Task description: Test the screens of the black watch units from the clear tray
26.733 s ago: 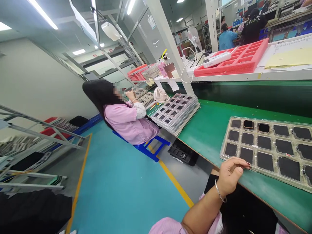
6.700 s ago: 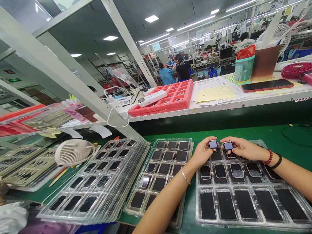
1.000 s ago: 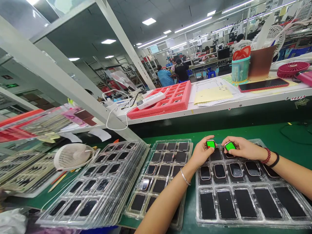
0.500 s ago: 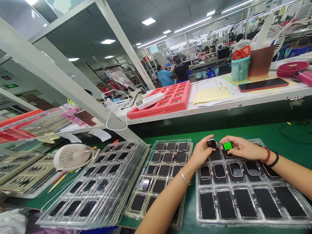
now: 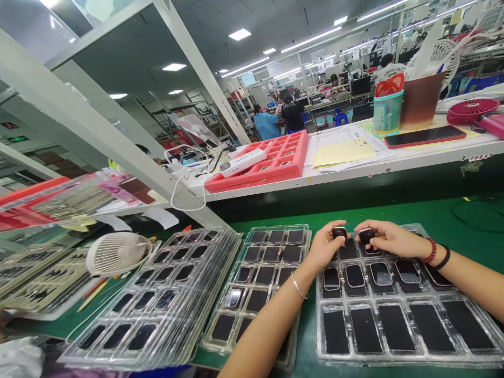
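Observation:
Pinched in my left hand (image 5: 327, 244) is a smartwatch without a strap (image 5: 339, 232), its face dark. My right hand (image 5: 386, 239) grips a second strapless smartwatch (image 5: 366, 236), also dark-faced. Both are held just above the back row of a clear plastic tray (image 5: 394, 359). In that tray's middle row lie several watches with black faces, such as this one (image 5: 355, 275); its front compartments show only black lining. To the left, partly behind my left forearm, a narrower tray (image 5: 271, 271) holds a few watches.
A tall stack of clear trays with watch faces (image 5: 173, 294) stands at left, beside a white fan (image 5: 116, 253). The raised shelf carries a red foam tray (image 5: 293, 157), papers (image 5: 342, 152), cups (image 5: 388, 113) and a phone (image 5: 425, 136). People sit farther back.
The watch in my right hand showed a bright green screen before; its face is now dark. My hands have barely shifted, and both watches are still held.

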A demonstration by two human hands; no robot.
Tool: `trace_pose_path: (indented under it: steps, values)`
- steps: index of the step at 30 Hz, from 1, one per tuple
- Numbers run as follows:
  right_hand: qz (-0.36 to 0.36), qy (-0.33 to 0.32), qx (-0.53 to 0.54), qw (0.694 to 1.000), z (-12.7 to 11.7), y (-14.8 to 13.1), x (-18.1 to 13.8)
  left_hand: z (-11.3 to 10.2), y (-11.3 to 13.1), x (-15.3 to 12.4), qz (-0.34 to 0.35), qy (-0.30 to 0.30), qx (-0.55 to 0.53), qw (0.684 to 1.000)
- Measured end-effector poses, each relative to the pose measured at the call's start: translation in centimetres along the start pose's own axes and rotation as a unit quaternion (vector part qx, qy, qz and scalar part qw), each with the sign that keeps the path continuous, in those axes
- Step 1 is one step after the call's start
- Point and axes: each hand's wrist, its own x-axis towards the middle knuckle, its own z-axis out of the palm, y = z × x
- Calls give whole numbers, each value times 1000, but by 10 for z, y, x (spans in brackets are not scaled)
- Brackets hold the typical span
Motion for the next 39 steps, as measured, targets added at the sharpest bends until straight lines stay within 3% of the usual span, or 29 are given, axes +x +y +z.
trace_pose_path:
  steps: [17, 21, 26, 34, 39]
  values:
    - [-4, 10, 10, 1000, -2, 6, 2, 2, 5, -1, -9, 9, 7, 1000]
    - [7, 47, 99, 994, -5, 7, 3, -1, 2, 1, -22, 20, -58, 998]
    - [76, 101, 235, 964, -14, 4, 3, -7, 3, 3, -50, 34, -166, 984]
    - [167, 45, 381, 908, -30, 5, 6, -19, 5, 9, -121, 44, -277, 952]
    - [157, 43, 386, 908, -30, 6, 5, -18, 5, 8, -113, 43, -259, 958]
